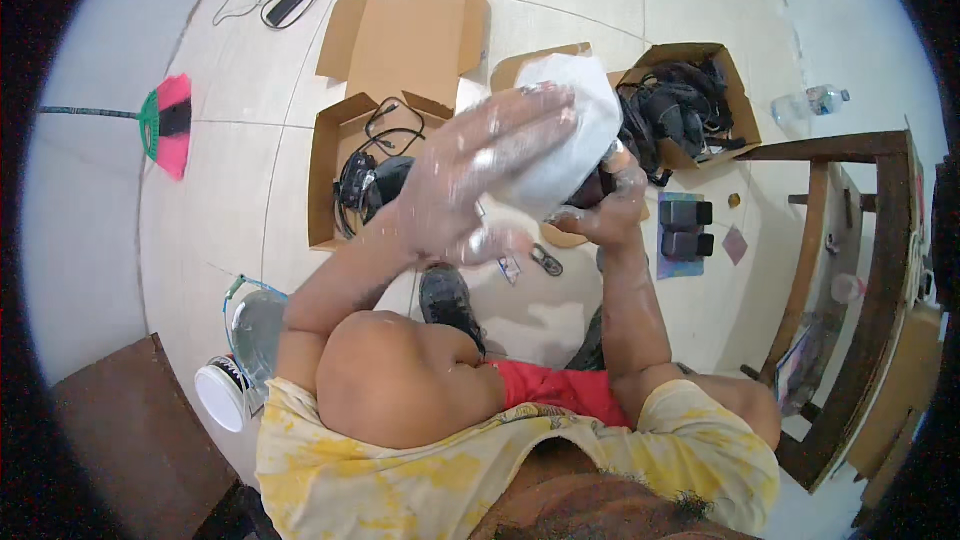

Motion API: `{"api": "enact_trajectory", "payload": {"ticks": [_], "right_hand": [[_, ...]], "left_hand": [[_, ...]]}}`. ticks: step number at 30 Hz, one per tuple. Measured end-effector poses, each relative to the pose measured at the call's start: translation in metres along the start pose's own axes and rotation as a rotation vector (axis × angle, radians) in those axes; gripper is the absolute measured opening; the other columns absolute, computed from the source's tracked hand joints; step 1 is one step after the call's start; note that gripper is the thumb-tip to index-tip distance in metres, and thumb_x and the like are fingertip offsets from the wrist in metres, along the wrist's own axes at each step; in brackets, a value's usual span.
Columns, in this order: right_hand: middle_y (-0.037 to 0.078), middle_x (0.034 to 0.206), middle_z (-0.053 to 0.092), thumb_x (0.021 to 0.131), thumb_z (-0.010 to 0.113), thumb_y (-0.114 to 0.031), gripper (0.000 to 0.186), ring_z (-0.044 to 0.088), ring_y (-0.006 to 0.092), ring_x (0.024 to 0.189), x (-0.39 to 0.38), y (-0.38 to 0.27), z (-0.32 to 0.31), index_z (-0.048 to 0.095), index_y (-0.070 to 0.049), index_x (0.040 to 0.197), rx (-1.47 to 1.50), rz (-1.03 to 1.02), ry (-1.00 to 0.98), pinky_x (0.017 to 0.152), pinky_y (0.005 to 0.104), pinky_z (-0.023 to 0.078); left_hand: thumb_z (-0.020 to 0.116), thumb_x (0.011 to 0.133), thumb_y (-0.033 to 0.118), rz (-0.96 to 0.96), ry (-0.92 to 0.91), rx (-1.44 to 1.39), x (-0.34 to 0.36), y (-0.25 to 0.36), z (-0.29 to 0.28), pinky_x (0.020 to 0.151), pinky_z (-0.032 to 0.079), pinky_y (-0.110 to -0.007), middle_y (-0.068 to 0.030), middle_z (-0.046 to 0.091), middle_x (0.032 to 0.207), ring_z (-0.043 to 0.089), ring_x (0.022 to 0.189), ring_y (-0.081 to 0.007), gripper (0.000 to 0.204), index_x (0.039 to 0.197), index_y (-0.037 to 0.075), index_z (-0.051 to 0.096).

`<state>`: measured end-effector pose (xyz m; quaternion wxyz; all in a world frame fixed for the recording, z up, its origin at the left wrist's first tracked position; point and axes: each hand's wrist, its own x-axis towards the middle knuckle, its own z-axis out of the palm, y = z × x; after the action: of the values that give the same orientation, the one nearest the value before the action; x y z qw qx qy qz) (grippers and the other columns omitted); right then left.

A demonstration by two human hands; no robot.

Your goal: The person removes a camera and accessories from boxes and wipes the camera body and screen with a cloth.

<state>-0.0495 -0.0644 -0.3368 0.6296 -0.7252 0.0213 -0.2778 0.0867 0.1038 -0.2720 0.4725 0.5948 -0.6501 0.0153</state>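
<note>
My feed: left hand (455, 175) flattened over white thing (588, 105), right hand (622, 205) clamped round near end. Smeary fingers (487, 159), I'd fear drop.

From cable-filled cardboard box (323, 172), I note: pink broom (174, 130) left; white container (219, 399) nearer me; wooden frame (840, 146) and plastic bottle (812, 105) well right.

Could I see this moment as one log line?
left hand: fingers across white object | right hand: at its lower edge | beyond: open cardboard box
</note>
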Motion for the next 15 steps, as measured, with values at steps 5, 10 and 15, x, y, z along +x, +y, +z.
{"api": "enact_trajectory", "payload": {"ticks": [5,10,15], "right_hand": [[0.014,0.111,0.065,0.055,0.096,-0.032,0.087,0.065,0.0240,0.102,0.009,-0.014,-0.004,0.061,0.000,0.128,-0.207,-0.171,-0.079,0.092,0.0350,0.051],[0.012,0.119,0.062,0.064,0.091,-0.045,0.099,0.060,0.0207,0.108,-0.002,0.002,0.008,0.048,0.000,0.140,0.184,0.200,0.026,0.095,0.0347,0.049],[0.010,0.120,0.058,0.068,0.087,-0.052,0.095,0.058,0.0179,0.109,0.004,0.007,0.022,0.047,0.004,0.132,0.203,0.146,0.032,0.094,0.0324,0.048]], "left_hand": [[0.059,0.089,0.058,0.071,0.210,-0.013,-0.016,-0.005,0.020,0.108,0.039,-0.048,-0.0277,0.050,0.139,0.051,0.128,-0.0431,0.079,0.133,-0.007,0.052],[0.059,0.095,0.034,-0.309,0.365,-0.304,-0.022,0.000,0.034,0.110,0.037,-0.043,-0.0278,0.048,0.141,0.048,0.132,-0.0389,0.059,0.136,-0.007,0.049],[0.037,0.106,0.024,-0.769,0.556,-1.199,-0.018,0.005,0.039,0.099,0.042,-0.034,-0.0164,0.056,0.130,0.054,0.119,-0.0281,0.047,0.144,-0.005,0.037]]}}
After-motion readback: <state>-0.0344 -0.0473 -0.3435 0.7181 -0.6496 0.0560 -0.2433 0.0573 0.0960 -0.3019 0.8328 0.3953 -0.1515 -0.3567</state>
